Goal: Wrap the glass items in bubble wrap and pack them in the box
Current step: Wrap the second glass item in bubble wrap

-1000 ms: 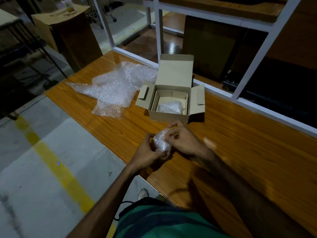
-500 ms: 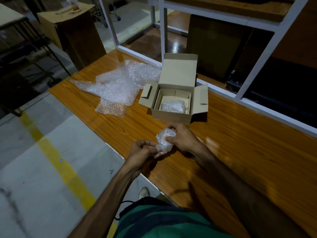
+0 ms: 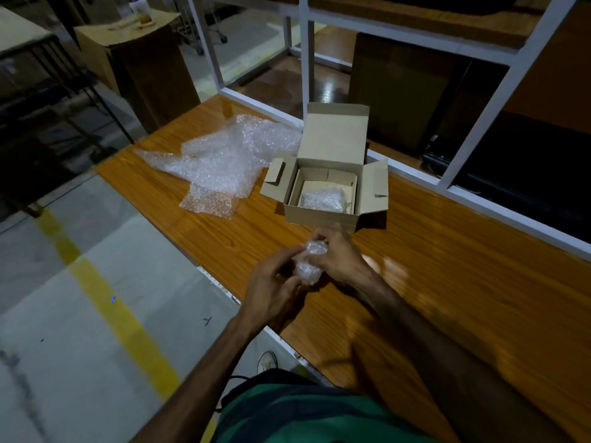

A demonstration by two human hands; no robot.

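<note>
- Two hands meet over the near edge of the wooden table (image 3: 447, 266), seen from the head camera, and between them sits a small bundle (image 3: 309, 262) wrapped in bubble wrap.
- Right hand (image 3: 340, 255) has its fingers curled round the top and far side of the bundle, gripping it.
- Left hand (image 3: 273, 282) comes in from the near side, fingers bent, fingertips touching the wrap at the bundle's lower left; whether it truly grips or only touches, I cannot tell.
- What is inside the wrap is too hidden to make out.
- Just beyond the hands stands the cardboard box (image 3: 319, 217), lid up and side flaps spread out.
- Inside the box lies another wrapped bundle (image 3: 323, 199), resting on the box floor toward the near wall.
- Left of the box, loose sheets of bubble wrap (image 3: 220, 164) lie spread on the table, their edge close to the box's left flap.
- Behind the table runs a white frame (image 3: 489, 87).
- Down on the floor, a yellow line (image 3: 121, 318) runs beside the table.
</note>
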